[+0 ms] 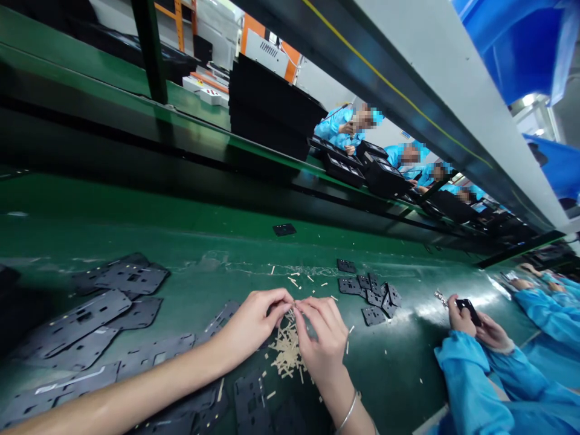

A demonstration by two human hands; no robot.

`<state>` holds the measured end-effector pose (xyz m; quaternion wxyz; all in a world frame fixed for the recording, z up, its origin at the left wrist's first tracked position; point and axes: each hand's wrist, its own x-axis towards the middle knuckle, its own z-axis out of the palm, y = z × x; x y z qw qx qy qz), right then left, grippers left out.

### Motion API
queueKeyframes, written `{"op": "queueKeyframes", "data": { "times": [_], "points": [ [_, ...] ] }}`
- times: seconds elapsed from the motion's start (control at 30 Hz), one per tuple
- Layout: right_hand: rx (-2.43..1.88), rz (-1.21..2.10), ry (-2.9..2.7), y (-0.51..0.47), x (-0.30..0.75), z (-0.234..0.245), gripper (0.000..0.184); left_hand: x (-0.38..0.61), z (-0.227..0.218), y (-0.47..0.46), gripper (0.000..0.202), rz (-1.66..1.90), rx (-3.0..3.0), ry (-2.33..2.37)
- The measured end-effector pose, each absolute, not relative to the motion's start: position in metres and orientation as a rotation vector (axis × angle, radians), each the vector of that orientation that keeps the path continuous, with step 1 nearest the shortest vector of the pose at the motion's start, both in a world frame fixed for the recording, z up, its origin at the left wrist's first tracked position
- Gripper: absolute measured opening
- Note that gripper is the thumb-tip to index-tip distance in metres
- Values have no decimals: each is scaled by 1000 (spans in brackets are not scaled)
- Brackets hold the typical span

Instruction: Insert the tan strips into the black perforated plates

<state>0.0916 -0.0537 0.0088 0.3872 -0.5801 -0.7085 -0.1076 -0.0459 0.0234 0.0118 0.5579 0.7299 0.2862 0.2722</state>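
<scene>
My left hand [263, 311] and my right hand [324, 332] meet at the fingertips over the green bench, each in a pinch. Whatever sits between the fingertips is too small to make out. Just below them lies a heap of small beige strips [286, 356], partly covered by my fingers. More strips are scattered around the heap. Flat black plates with cutouts [90, 323] overlap in a loose pile to the left, some of them under my left forearm. Another black plate [250, 399] lies in front of me, beside the heap.
Smaller black plates [374, 296] form a cluster on the right. One black piece [284, 229] lies farther back on the bench [181, 238]. At right, a co-worker's hands [462, 320] hold a black part. A shelf with black trays [272, 109] runs behind; other people sit beyond.
</scene>
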Motion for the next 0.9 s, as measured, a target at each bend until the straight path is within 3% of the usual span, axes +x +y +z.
{"op": "queueKeyframes", "data": {
  "times": [0.37,0.63,0.9],
  "points": [
    [-1538,-329,-1871,-56,85,0,18,-48,-9,20,26,686,2329,659],
    [-1558,-207,-1647,-51,101,13,12,-48,11,27,23,542,1567,531],
    [-1452,-64,-1749,-53,103,16,20,-43,0,29,30,373,1060,318]
  ]
}}
